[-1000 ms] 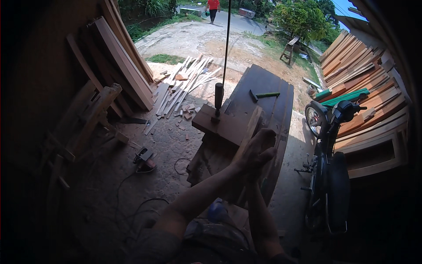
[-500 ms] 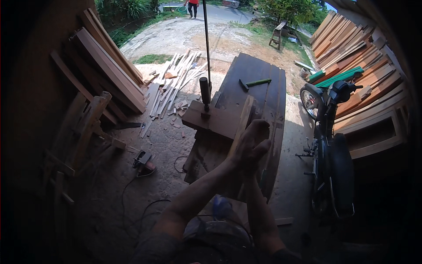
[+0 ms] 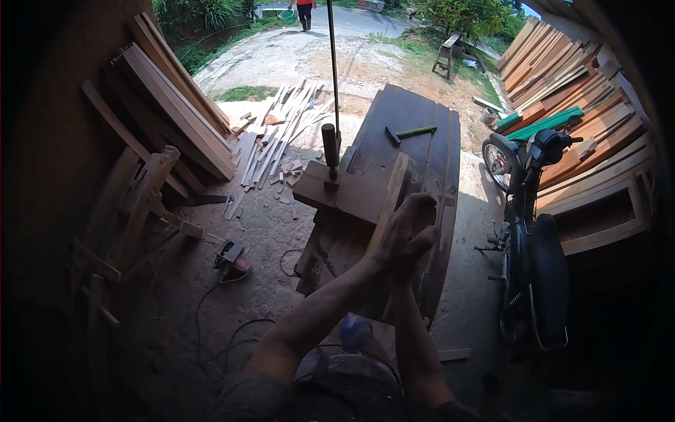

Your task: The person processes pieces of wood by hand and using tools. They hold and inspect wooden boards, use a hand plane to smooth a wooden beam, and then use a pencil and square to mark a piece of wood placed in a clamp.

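Observation:
My left hand [image 3: 404,232] reaches across the right part of a dark workbench [image 3: 399,103], its fingers closed beside a pale wooden strip [image 3: 385,200]; what they grip is hidden in shadow. Beneath it my right hand [image 3: 402,273] is largely covered, so its fingers cannot be made out. A thick brown wooden block [image 3: 348,204] lies across the bench's left side, under a bar clamp [image 3: 330,151] with a dark handle and long upright rod. A hammer [image 3: 411,132] with a green handle lies farther back on the bench top.
Boards lean left [image 3: 172,112] and right [image 3: 569,162]. Thin offcuts [image 3: 267,137] litter the floor beside a corded power tool [image 3: 232,261] and a rough wooden stand [image 3: 140,204]. A motorbike [image 3: 538,274] stands right. A person [image 3: 304,10] with a green bucket is out front.
The view has shifted, so the bench appears higher and slightly left than a second ago. My joined hands have shifted only slightly along the strip. The person outside has moved along leftward.

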{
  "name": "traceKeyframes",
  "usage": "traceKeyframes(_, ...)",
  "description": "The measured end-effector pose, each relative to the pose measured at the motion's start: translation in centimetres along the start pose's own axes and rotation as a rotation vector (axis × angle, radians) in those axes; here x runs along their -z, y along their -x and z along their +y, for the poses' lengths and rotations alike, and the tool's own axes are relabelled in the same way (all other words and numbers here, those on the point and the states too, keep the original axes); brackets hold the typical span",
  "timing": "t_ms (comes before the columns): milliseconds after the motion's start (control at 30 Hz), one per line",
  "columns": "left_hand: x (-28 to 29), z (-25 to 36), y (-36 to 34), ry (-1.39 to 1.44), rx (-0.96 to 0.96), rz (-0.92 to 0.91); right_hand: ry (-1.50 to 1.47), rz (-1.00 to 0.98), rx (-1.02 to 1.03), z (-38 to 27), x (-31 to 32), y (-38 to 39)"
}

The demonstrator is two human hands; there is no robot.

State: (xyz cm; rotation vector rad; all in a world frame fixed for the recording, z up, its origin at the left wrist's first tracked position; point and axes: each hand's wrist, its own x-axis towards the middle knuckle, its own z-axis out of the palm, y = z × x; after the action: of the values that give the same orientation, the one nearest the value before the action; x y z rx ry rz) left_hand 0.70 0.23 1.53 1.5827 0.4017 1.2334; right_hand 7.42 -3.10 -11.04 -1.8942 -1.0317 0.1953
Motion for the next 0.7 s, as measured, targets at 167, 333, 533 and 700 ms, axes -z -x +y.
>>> traceKeyframes(167, 0.3, 0.2, -0.8, -0.017, 0.014, 0.009, 0.006, 0.015, 0.000, -0.3, -0.2, -0.4)
traceKeyframes(333, 0.4, 0.0, -1.2, -0.029, -0.003, 0.010, 0.003, 0.026, -0.003, -0.6, -0.5, -0.9)
traceKeyframes(533, -0.1, 0.6, -1.7, 0.013, 0.063, 0.045, 0.003, 0.037, -0.009, -0.7, -0.4, -1.4)
traceKeyframes(700, 0.1, 0.4, -1.6, 0.026, 0.101, 0.042, -0.002, 0.037, -0.003, -0.9, -0.4, -1.5)
